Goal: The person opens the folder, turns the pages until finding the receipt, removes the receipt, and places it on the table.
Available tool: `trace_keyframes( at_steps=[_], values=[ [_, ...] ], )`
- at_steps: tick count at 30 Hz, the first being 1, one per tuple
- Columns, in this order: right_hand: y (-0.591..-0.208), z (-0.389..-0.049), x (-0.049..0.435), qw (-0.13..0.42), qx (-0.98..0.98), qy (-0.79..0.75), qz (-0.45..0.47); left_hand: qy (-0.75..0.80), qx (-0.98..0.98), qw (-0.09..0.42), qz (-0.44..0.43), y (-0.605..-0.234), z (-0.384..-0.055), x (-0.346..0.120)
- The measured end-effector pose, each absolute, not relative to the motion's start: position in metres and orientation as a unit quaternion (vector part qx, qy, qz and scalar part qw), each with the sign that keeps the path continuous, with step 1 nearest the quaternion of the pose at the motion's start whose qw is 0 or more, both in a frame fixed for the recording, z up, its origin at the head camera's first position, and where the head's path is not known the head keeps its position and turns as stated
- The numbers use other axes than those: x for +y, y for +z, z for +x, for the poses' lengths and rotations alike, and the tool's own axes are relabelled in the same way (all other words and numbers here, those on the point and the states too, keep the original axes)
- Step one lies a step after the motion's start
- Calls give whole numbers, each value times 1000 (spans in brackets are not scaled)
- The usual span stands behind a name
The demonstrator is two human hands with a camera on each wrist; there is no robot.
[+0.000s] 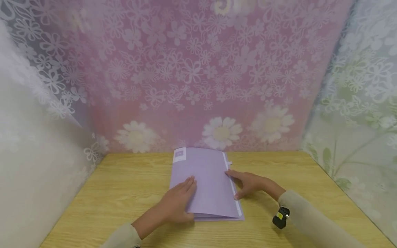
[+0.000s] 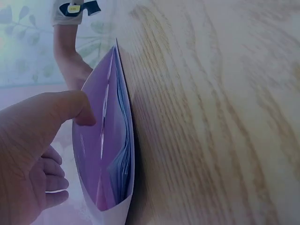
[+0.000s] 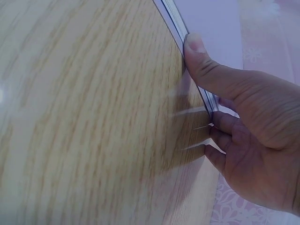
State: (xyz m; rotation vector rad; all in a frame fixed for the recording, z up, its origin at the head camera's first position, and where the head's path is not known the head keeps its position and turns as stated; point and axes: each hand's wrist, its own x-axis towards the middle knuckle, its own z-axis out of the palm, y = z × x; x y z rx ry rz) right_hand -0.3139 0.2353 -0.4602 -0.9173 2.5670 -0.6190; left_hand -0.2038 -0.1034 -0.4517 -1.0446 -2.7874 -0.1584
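A purple folder (image 1: 207, 186) with a white label at its top left corner lies on the wooden table, its cover bulging slightly. In the left wrist view, sheets (image 2: 123, 154) show inside through the gaping near end. My left hand (image 1: 178, 203) rests on the left part of the cover with its fingers straight. Its thumb (image 2: 75, 105) reaches the near end of the cover. At the folder's right edge is my right hand (image 1: 249, 184), thumb (image 3: 196, 49) and fingertips touching that edge, set apart from each other along it.
The wooden table (image 1: 130, 186) extends around the folder on both sides. Behind it hangs a pink flowered curtain (image 1: 192, 75), with pale patterned cloth (image 1: 363, 120) along the right. A black device (image 1: 281, 217) is strapped at the right wrist.
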Motion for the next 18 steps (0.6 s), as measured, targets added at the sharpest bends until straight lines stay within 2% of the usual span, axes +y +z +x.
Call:
trace_keyframes(
  at_steps=[7, 13, 18],
  values=[
    [-466, -320, 235, 149, 909, -205, -332, -91, -911, 117, -384, -444, -201, -97],
    [-469, -320, 237, 156, 884, -254, -361, -121, -886, 157, -420, -440, -202, -88],
    [-469, -319, 240, 170, 871, -278, -369, -113, -868, 213, -434, -427, -202, -80]
  ],
)
